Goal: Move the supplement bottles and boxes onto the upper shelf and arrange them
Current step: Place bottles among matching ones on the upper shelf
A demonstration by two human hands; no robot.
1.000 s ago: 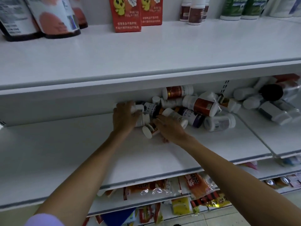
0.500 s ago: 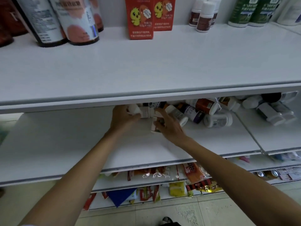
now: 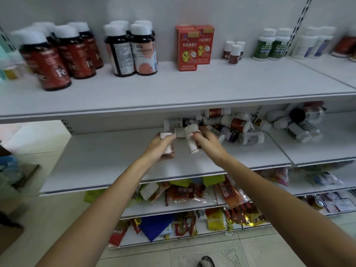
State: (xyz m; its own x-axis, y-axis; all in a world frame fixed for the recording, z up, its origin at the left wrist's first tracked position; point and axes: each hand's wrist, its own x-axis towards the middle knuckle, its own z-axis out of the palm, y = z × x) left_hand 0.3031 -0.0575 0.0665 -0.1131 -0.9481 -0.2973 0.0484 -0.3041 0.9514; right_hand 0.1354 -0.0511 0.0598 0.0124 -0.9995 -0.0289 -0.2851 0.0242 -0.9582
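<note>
Now both hands have lifted clear of the heap of toppled white-capped plastic bottles they were digging in half a second ago, at the back of the flat white lower shelf. The left hand curls round a small smooth white cylinder bottle; the right hand pinches a similar round-capped white bottle. A third bottle between them is motion-blurred, and I cannot tell which hand holds it

Two red boxes, three small brown bottles
</note>
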